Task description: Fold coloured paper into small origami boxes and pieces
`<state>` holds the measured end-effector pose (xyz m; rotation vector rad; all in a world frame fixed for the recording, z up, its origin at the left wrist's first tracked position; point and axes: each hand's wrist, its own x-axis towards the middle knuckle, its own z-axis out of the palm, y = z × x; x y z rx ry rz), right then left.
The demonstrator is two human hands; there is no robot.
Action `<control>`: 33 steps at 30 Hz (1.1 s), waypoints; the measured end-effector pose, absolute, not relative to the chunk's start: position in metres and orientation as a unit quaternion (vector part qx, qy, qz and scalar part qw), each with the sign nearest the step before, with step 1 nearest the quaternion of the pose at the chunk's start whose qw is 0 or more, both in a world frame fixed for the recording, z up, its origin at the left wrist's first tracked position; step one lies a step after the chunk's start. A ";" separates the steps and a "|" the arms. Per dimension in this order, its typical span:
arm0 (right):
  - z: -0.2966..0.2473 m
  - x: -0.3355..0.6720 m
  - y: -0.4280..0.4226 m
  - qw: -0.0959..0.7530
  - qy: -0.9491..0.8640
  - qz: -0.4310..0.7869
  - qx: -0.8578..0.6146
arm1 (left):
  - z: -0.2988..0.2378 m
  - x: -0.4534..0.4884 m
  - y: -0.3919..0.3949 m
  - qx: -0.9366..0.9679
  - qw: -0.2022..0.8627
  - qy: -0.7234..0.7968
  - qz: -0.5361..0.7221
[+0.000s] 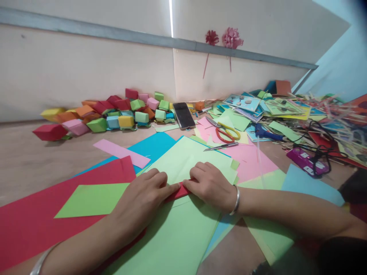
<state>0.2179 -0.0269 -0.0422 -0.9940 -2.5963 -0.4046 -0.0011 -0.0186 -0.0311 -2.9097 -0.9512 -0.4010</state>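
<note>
A small folded strip of red paper (178,192) lies on a large light green sheet (183,233) in front of me. My left hand (146,194) presses its left part with a stretched index finger, the other fingers curled. From the other side my right hand (210,185) pinches the strip's right end between thumb and curled fingers. Part of the strip is hidden under both hands. Left of them a bright green paper piece (88,200) rests on a big red sheet (37,225), and a pink strip (123,152) lies across a blue sheet (156,143).
Scissors (226,133) and a craft knife (220,146) lie beyond my right hand. A phone (184,115) stands by several folded paper boxes (107,114) along the wall. At right are a blue glue gun (268,133), a purple power strip (306,160) with a black cord, and piled papers and sticks.
</note>
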 end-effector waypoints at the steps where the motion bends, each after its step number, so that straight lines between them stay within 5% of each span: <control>1: -0.041 0.216 -0.030 0.158 -0.913 -0.166 -0.338 | -0.031 -0.001 -0.019 -0.941 0.034 -0.310 -0.132; 18: -0.030 0.210 -0.064 0.042 -0.922 -0.245 -0.297 | -0.042 -0.006 -0.005 -0.936 -0.100 -0.271 -0.199; 33: -0.022 0.214 -0.071 -0.067 -0.915 -0.272 -0.290 | -0.032 -0.001 -0.016 -0.965 0.036 -0.240 -0.096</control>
